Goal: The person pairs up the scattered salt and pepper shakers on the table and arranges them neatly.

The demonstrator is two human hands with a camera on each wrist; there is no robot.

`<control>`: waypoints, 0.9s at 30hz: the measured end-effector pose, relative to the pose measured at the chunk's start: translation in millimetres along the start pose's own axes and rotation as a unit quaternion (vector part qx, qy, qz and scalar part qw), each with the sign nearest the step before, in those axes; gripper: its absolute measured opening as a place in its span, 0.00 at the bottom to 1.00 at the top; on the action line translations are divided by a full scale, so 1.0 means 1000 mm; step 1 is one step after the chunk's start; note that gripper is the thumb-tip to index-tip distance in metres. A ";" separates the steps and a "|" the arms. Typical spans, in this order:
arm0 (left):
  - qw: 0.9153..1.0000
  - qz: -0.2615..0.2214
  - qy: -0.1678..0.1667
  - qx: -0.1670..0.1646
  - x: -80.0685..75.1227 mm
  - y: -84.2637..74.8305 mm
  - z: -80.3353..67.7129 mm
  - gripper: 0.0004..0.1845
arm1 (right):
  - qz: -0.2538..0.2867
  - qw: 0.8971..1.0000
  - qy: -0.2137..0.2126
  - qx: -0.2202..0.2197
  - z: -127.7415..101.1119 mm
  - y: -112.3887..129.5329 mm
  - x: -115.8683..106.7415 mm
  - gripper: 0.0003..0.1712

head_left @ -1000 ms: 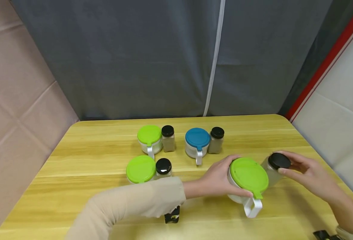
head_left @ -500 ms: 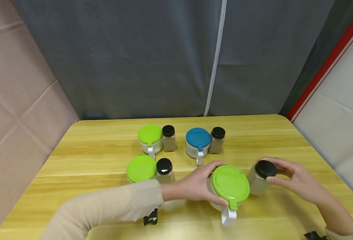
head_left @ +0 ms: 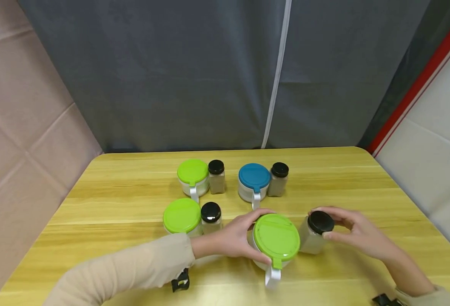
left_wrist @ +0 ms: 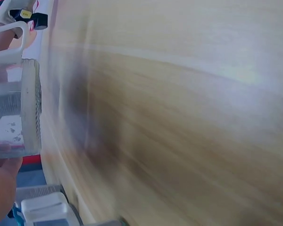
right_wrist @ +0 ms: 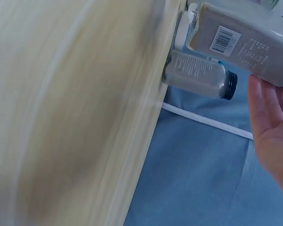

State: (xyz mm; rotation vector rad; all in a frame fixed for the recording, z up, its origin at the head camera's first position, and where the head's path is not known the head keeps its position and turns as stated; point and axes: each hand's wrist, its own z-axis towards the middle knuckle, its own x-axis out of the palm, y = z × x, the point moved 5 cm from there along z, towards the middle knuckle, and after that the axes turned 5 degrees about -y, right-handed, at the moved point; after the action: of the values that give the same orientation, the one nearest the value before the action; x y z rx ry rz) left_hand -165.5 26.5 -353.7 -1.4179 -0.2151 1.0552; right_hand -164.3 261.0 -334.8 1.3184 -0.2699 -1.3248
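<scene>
My left hand (head_left: pixel 242 239) grips a round seasoning jar (head_left: pixel 276 239) with a green lid, its white handle facing me. In the left wrist view the clear body of this seasoning jar (left_wrist: pixel 8 120) hangs above the table, its base apart from the wood. Just to its right, my right hand (head_left: pixel 353 233) pinches a square spice bottle (head_left: pixel 312 240) near its black lid. The right wrist view shows the brown-grey contents and barcode label of that spice bottle (right_wrist: pixel 236 40), with fingers (right_wrist: pixel 269 101) along its side.
Behind stand a blue-lidded jar (head_left: pixel 253 180) and a black-lidded bottle (head_left: pixel 277 180). Further left are a green-lidded jar (head_left: pixel 193 174) with a bottle (head_left: pixel 216 177) beside it. A nearer green-lidded jar (head_left: pixel 181 216) and bottle (head_left: pixel 211 216) stand by my left forearm. A grey curtain (head_left: pixel 194 85) backs the table.
Both hands have moved left across the table, the left with the green-lidded seasoning jar and the right with the spice bottle. The other jars and bottles stay put.
</scene>
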 end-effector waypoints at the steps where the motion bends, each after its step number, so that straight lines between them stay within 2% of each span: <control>1: 1.000 -0.003 0.001 -0.002 -0.001 0.001 -0.001 0.48 | 0.003 1.000 0.004 0.003 0.001 -0.001 0.002 0.27; 10: 1.000 0.000 -0.009 -0.004 -0.007 0.014 -0.008 0.49 | 0.016 1.000 0.010 -0.006 0.007 -0.006 0.015 0.27; 19: 0.999 0.004 -0.021 -0.037 -0.010 0.022 -0.011 0.48 | 0.023 0.999 0.026 0.001 0.012 -0.009 0.023 0.26; 27: 0.998 0.037 -0.035 -0.045 -0.009 0.026 -0.010 0.49 | 0.021 0.999 0.031 0.016 0.018 -0.014 0.029 0.25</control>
State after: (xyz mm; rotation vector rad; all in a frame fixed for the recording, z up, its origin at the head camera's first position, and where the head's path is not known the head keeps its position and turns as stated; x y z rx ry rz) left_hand -176.1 8.3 -374.1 -1.4812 -0.2645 1.1696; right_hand -176.3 232.4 -354.0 1.3710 -0.2749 -1.2462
